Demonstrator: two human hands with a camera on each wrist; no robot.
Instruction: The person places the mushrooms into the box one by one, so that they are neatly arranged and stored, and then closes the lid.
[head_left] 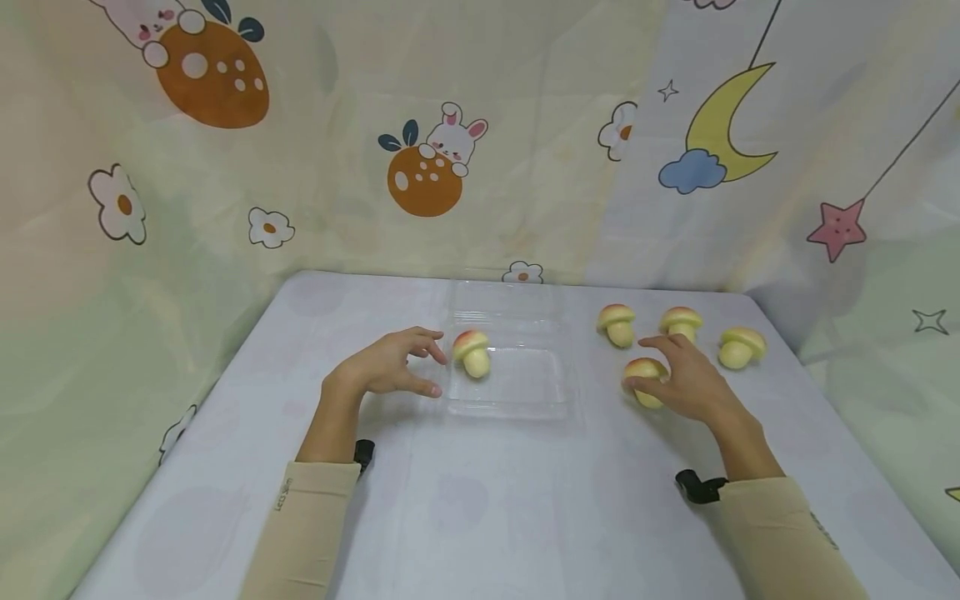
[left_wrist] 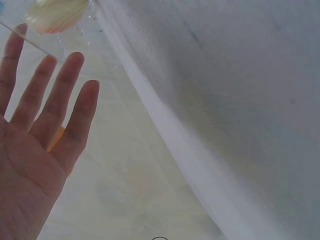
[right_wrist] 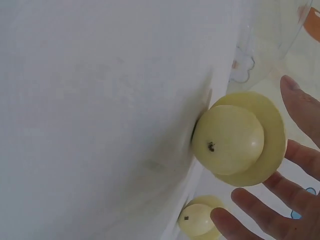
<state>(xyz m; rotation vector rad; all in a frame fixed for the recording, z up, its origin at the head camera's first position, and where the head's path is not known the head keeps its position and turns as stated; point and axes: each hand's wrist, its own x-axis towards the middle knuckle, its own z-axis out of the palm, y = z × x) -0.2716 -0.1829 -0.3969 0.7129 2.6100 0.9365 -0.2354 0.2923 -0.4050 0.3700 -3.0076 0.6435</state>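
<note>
A toy mushroom (head_left: 474, 354) with a red-tinged cap lies inside a clear plastic box (head_left: 508, 410) at the left end. Beside that end is my left hand (head_left: 393, 362), its fingers spread and holding nothing; the left wrist view shows the palm and straight fingers (left_wrist: 65, 95). On the right, my right hand (head_left: 686, 379) is around another mushroom (head_left: 647, 372), thumb on one side and fingers on the other. From the right wrist, the same mushroom (right_wrist: 230, 140) shows its stem end, with the thumb apart from the cap and the fingers loosely spread.
Behind the right hand stand more mushrooms: one at left (head_left: 618, 325), one in the middle (head_left: 681, 320), partly covered by the hand, and one at right (head_left: 741, 347). The box's clear lid (head_left: 506, 300) lies folded back toward the patterned curtain (head_left: 330, 167). A pale cloth covers the table (head_left: 457, 508).
</note>
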